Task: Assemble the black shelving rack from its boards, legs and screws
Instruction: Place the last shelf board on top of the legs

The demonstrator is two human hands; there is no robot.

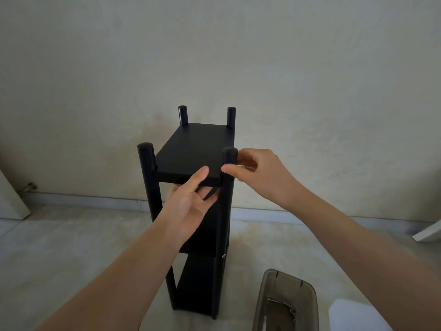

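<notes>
Rack (191,187) stands upright on the floor (71,247) near the wall (214,56) — my left hand (191,201) grips its top board (193,151); right hand (260,173) pinches a screw (243,167) at the near-right leg (228,187). Tray (286,302) near right.

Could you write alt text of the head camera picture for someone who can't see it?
A person's left hand grips the near edge of the top board of a standing black shelving rack, while the right hand pinches something small at the near right leg. A smoky plastic tray of screws sits on the floor.
</notes>
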